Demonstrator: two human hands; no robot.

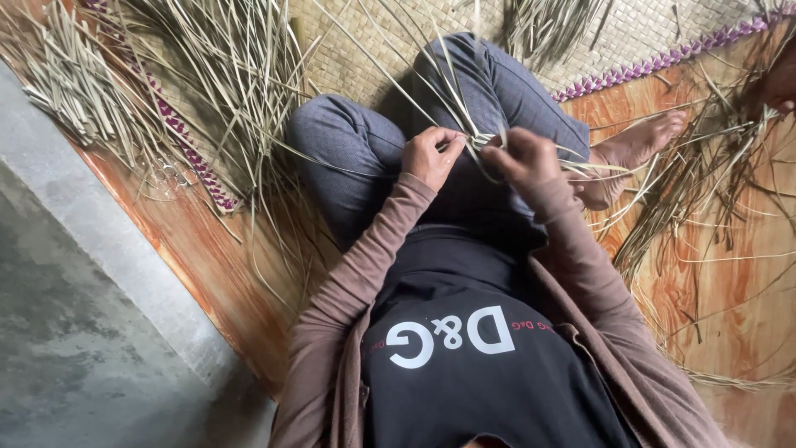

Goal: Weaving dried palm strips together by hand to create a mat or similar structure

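The thin dry straw strips [479, 143] are held just above the person's lap, between both hands, approx. over the crossed knees. Their long axis runs up and away from the body, fanning toward the woven mat [348, 50], w/ some loose ends also going to the right side. The left hand [431, 156] is curled, thumb and fingers pinching the strips at its right edge. The right hand [524, 158] is also closed in a pinch on the same bunch, fingers bent down. So the strips lie between the hands; both are equally near and almost touching each other. Around: grey trousers [348, 149], a bare foot [638, 145] at right, more straw bundles [75, 83] on the orange floor [207, 257].
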